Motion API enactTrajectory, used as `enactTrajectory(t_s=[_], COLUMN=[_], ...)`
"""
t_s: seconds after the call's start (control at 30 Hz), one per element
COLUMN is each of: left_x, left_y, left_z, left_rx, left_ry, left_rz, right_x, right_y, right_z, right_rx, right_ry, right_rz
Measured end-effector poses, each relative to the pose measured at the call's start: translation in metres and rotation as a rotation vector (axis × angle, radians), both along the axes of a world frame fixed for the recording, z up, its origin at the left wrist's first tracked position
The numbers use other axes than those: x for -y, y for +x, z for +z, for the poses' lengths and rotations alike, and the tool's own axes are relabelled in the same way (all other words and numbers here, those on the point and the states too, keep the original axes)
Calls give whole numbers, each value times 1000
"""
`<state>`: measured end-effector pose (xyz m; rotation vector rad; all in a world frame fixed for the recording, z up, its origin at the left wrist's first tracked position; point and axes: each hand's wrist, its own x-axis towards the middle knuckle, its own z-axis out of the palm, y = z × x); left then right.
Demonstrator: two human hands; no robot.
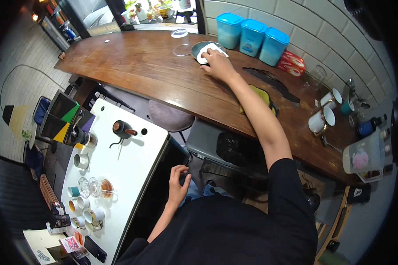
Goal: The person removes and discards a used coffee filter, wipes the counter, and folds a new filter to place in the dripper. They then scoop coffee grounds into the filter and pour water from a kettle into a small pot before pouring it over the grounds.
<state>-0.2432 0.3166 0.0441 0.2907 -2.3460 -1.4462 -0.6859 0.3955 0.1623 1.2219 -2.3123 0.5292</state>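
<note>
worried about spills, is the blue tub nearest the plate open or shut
Shut: a blue lid covers the top of that tub.

right arm (261, 110): stretched well ahead of torso (225, 234) | right hand (217, 65): palm down, fingers bent | left hand (178, 187): loosely curled, near torso's left front
</note>
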Motion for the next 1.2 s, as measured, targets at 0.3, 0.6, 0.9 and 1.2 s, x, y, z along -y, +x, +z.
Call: enactTrajectory(t_s=[0.3, 0.6, 0.9, 1.2], left_x=[38, 83, 74, 47], left_y=[8, -41, -157, -159], left_z=[6, 37, 142, 142], left_rx=[21, -82, -192, -187], left_ry=[55, 99, 1134, 1123], left_rz=[97, 5, -482, -532], right_x=[8, -8, -37, -68], right_y=[-29, 7, 217, 274], right_z=[14, 58, 83, 58], right_rx=[-7, 199, 466, 672], right_ry=[-104, -423, -679, -619], right_rz=[30, -75, 90, 185])
